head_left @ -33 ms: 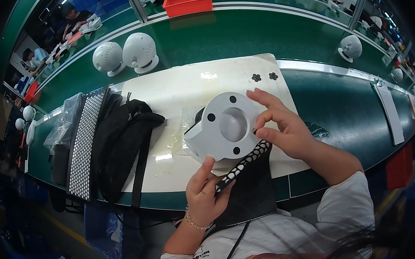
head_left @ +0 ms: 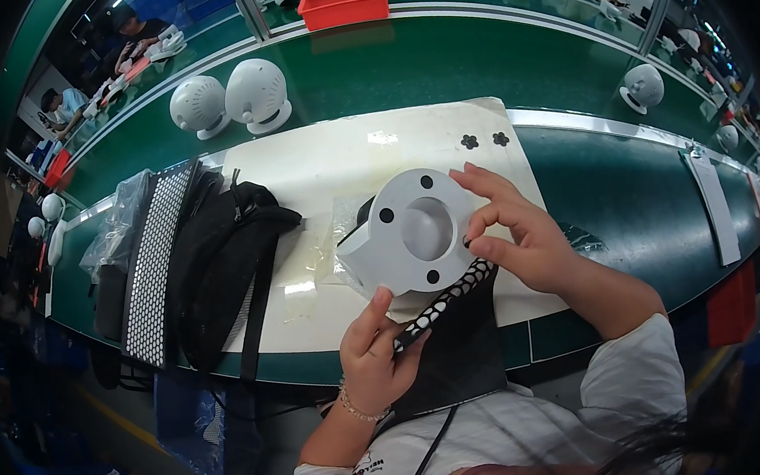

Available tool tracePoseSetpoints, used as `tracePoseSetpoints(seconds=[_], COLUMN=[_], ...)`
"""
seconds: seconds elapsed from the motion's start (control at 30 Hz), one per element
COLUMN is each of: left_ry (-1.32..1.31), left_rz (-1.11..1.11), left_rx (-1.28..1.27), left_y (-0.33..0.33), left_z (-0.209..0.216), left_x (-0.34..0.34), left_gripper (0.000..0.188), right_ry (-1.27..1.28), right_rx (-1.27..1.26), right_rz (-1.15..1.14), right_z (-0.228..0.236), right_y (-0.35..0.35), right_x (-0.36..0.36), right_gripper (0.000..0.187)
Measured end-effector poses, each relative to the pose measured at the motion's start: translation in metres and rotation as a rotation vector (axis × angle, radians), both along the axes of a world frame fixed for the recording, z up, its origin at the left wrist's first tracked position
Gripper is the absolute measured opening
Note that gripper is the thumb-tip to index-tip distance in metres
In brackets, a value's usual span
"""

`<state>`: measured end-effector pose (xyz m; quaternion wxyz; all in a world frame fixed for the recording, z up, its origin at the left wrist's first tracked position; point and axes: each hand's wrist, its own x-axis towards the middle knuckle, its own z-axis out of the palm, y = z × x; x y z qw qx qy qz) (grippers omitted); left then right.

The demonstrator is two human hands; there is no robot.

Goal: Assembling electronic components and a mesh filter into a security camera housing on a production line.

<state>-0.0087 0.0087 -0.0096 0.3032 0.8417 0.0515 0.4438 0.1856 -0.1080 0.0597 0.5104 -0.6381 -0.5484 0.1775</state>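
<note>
A white round appliance base (head_left: 390, 246) lies bottom up in front of me, with a large round recess in its middle and black round pads (head_left: 386, 215) on its rim. My left hand (head_left: 373, 345) grips a narrow black sheet (head_left: 443, 306) with rows of pale round holes, its thumb against the base's lower edge. My right hand (head_left: 523, 240) is at the base's right edge. Its thumb and index finger close on a small black round pad (head_left: 466, 241) at the rim; the other fingers are raised. Most of the appliance's body is hidden under its base.
A cream board (head_left: 303, 172) lies under the work, bearing two black flower-shaped pieces (head_left: 470, 142). On the left are a black bag (head_left: 213, 268) and a perforated strip (head_left: 155, 273). White round appliances (head_left: 255, 95) and a red bin (head_left: 344, 6) stand beyond; people work farther off.
</note>
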Motion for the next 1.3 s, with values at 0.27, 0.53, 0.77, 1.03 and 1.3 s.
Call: tracePoseSetpoints(seconds=[0.27, 0.53, 0.77, 1.03, 1.3], left_ry=[0.027, 0.028, 0.053, 0.038, 0.012], left_rz=[0.008, 0.024, 0.045, 0.044, 0.024], left_rx=[-0.009, -0.014, 0.002, 0.02, 0.01], left_y=[-0.001, -0.002, -0.003, -0.004, -0.003], left_z=[0.001, 0.0, 0.001, 0.003, -0.001], left_x=[0.001, 0.001, 0.0, 0.003, 0.001], left_gripper=[0.024, 0.024, 0.023, 0.022, 0.024], right_ry=[-0.238, 0.075, -0.433, -0.918, 0.768], right_rx=[0.023, -0.1, 0.013, 0.193, -0.108], right_rz=[0.017, -0.045, -0.144, -0.023, -0.004], right_z=[0.003, 0.009, 0.012, 0.001, -0.008], right_y=[-0.001, -0.003, -0.006, -0.01, 0.003], right_x=[0.008, -0.005, -0.007, 0.015, -0.002], right_gripper=[0.011, 0.008, 0.009, 0.024, 0.029])
